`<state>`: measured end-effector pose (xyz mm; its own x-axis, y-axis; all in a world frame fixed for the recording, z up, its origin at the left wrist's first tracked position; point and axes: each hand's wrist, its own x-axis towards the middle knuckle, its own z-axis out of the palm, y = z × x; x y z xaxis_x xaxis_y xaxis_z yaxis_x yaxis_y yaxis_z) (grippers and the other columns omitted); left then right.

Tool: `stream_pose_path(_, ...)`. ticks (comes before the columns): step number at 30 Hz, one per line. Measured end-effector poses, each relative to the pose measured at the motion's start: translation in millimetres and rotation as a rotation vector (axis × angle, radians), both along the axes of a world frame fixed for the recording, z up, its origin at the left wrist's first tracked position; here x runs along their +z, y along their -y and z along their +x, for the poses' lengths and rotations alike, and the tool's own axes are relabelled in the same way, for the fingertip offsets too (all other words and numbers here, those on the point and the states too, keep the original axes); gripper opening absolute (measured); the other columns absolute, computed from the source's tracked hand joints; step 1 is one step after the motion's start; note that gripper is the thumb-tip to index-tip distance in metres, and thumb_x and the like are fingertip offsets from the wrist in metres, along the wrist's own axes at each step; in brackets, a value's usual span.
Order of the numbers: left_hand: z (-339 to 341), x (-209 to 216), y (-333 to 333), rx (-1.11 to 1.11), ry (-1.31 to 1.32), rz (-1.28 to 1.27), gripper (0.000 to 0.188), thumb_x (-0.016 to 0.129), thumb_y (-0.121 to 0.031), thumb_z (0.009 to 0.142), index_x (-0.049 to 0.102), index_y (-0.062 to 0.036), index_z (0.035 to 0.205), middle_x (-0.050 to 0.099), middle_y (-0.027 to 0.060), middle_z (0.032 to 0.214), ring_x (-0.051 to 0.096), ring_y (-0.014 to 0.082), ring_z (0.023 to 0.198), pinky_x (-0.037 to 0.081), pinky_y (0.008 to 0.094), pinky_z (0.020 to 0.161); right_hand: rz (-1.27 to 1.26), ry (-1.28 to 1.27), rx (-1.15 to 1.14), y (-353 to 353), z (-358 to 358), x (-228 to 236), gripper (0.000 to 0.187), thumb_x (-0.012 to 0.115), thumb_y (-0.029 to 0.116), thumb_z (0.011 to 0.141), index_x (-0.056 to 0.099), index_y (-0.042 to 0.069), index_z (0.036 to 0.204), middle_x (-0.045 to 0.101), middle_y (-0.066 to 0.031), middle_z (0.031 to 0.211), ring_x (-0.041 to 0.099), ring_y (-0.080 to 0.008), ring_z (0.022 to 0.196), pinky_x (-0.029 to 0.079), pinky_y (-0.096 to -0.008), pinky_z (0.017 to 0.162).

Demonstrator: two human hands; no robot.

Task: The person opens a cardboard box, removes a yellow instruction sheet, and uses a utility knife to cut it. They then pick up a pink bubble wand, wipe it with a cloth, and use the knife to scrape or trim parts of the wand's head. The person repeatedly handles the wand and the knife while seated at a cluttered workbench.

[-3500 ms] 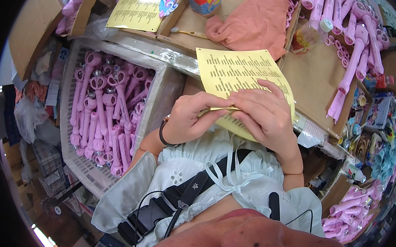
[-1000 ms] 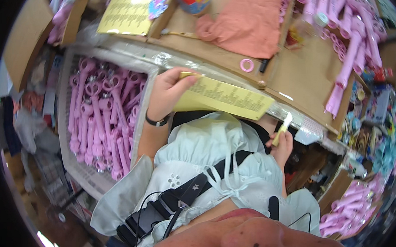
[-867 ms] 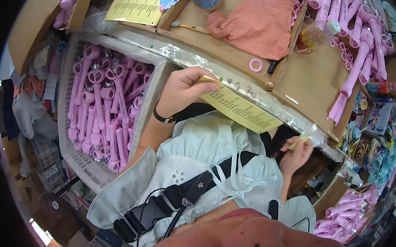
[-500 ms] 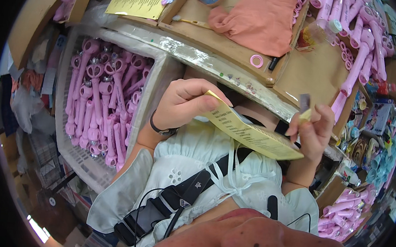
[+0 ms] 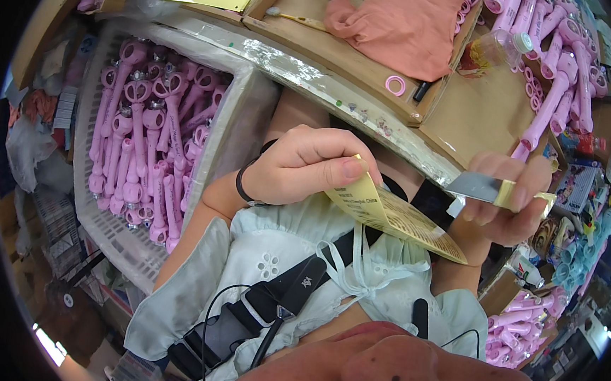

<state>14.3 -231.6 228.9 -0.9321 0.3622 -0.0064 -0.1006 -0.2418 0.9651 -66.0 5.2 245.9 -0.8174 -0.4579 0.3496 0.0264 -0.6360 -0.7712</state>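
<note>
In front of my chest, my left hand (image 5: 304,165) pinches a yellow printed sheet (image 5: 409,225) between thumb and fingers at its upper left corner. The sheet bends there and slants down to the right. My right hand (image 5: 515,216), slightly blurred, is raised to the right of the sheet, apart from it. Its closed fingers grip a short flat metal blade (image 5: 472,186) pointing left, with a strip of yellow at the gripped end. Another small yellow piece (image 5: 547,204) shows by the right fingertips; I cannot tell whether it is joined to the blade.
A white plastic crate (image 5: 235,132) of pink wand-shaped toy handles (image 5: 139,136) stands at my left. On the workbench ahead lie a salmon cloth (image 5: 398,30), a toothbrush (image 5: 296,18), a pink ring (image 5: 395,85) and a clear bottle (image 5: 492,51). More pink handles (image 5: 560,88) pile up at right.
My right hand has moved right, away from the sheet, and the blade now shows more fully. My left hand has shifted slightly right and down, and the sheet's held corner is more bent.
</note>
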Motion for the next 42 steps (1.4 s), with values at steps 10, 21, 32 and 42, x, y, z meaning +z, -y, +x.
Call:
stream_pose_path(10, 7.8, 3.6, 1.5, 0.008, 0.028, -0.068, 0.017, 0.053, -0.014, 0.093, 0.061, 0.0003, 0.093, 0.061, 0.0005, 0.079, 0.053, 0.0052, 0.070, 0.043, 0.0202, 0.063, 0.335, -0.116, 0.071, 22.3, 31.7, 1.3, 0.019, 0.057, 0.011, 0.087, 0.046, 0.001, 0.099, 0.056, -0.0090, 0.080, 0.051, -0.0100, 0.062, 0.042, -0.0229, 0.058)
stream_pose_path(21, 0.5, -14.9, -1.4, -0.041, -0.217, 0.132, 0.014, 0.053, -0.003, 0.089, 0.063, 0.0012, 0.097, 0.067, 0.0077, 0.090, 0.062, 0.0148, 0.081, 0.048, 0.0247, 0.072, 0.096, 0.057, 0.152, 27.2, 35.2, -3.7, 0.033, 0.059, 0.029, 0.089, 0.057, -0.001, 0.103, 0.054, -0.0099, 0.086, 0.051, -0.0117, 0.063, 0.041, -0.0224, 0.059)
stream_pose_path(32, -0.7, -25.6, -2.9, -0.040, -0.329, 0.192, 0.013, 0.056, 0.002, 0.085, 0.063, 0.0011, 0.096, 0.067, 0.0115, 0.091, 0.065, 0.0239, 0.084, 0.049, 0.0289, 0.075, 0.199, 0.169, 0.125, 23.8, 29.9, -3.8, 0.037, 0.058, 0.028, 0.088, 0.047, 0.000, 0.108, 0.053, -0.0124, 0.083, 0.047, -0.0099, 0.059, 0.037, -0.0208, 0.054)
stream_pose_path(42, 1.1, -22.0, -0.6, -0.048, -0.256, 0.116, 0.010, 0.056, -0.004, 0.088, 0.063, 0.0015, 0.092, 0.066, 0.0093, 0.085, 0.063, 0.0179, 0.074, 0.048, 0.0260, 0.067, 0.089, 0.028, 0.101, 27.6, 32.8, -9.1, 0.038, 0.077, 0.002, 0.070, 0.051, 0.001, 0.098, 0.057, -0.0129, 0.087, 0.059, -0.0172, 0.067, 0.048, -0.0277, 0.060)
